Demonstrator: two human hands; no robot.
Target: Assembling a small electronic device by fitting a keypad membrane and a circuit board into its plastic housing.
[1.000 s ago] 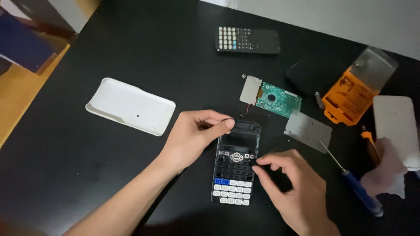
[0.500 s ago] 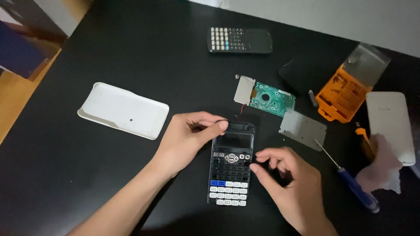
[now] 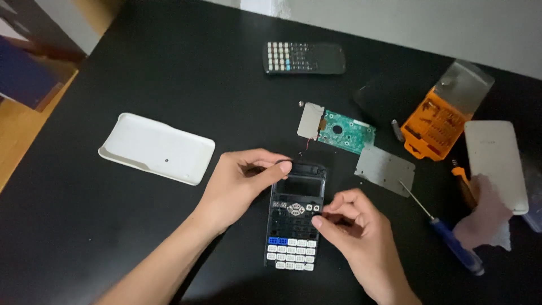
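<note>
On the black counter (image 3: pixel 141 68), the left hand (image 3: pixel 240 181) pinches the calculator's (image 3: pixel 296 217) top corner. The right hand's (image 3: pixel 355 226) fingers (image 3: pixel 330 209) pinch together at its keypad; what they hold is unclear.

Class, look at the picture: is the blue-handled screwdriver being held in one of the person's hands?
No: the blue-handled screwdriver lies on the black table, apart from both hands, which are on the black calculator front.

A black tabletop (image 3: pixel 141 73) carried a white cover (image 3: pixel 156 148), two black calculators (image 3: pixel 304 57) (image 3: pixel 296 217), a green circuit board (image 3: pixel 345 130), a grey metal plate (image 3: pixel 384 169), an orange bit case (image 3: pixel 433 129), a blue-handled screwdriver (image 3: pixel 449 237) and a white case (image 3: pixel 495 162).
</note>
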